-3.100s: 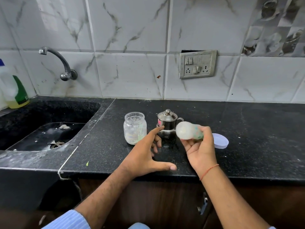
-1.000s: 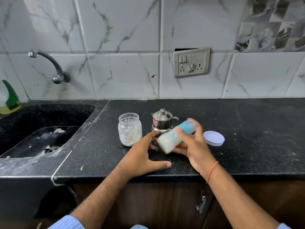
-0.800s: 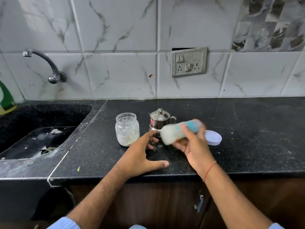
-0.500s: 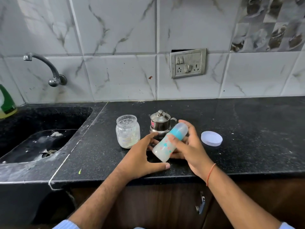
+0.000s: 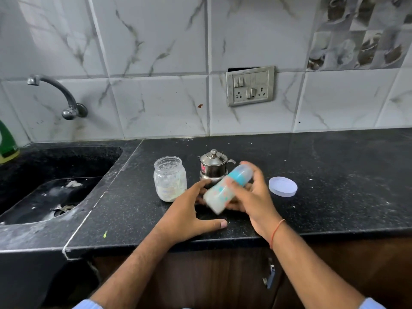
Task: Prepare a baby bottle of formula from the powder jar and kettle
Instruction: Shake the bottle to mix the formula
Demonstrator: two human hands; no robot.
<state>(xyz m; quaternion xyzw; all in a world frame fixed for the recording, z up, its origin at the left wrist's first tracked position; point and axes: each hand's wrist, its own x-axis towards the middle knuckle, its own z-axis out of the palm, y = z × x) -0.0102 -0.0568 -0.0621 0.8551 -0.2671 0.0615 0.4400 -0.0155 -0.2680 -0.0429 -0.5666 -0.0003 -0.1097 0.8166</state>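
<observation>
Just in front of the small steel kettle point(image 5: 214, 166), the right hand point(image 5: 254, 197) holds the baby bottle point(image 5: 227, 188) in a closed grip, fingers wrapped round its middle. The bottle is tilted, its teal top end up and toward the kettle, its pale base down and toward the person; it is blurred, and it is held above the tabletop point(image 5: 334, 175) rather than resting on it. Whitish contents show through the lower part of the bottle.

Nearer than the kettle and a little to its left, the left hand point(image 5: 189, 215) lies on the tabletop with an open grip: fingers spread and reaching toward the kettle's base, thumb stretched out to the right along the front edge. It holds nothing. Whether its fingertips touch the kettle cannot be told.

Left of the kettle, just beside it, stands the powder jar point(image 5: 169, 178), upright, open at the top, with pale powder clinging inside. Right of the kettle, beyond the right hand, a white lid point(image 5: 283, 186) lies flat on the tabletop. Well left of the kettle is the dark sink point(image 5: 55, 197), with a tap point(image 5: 58, 92) on the wall above it. Behind the kettle and up the tiled wall sits a switch plate point(image 5: 250, 85).
</observation>
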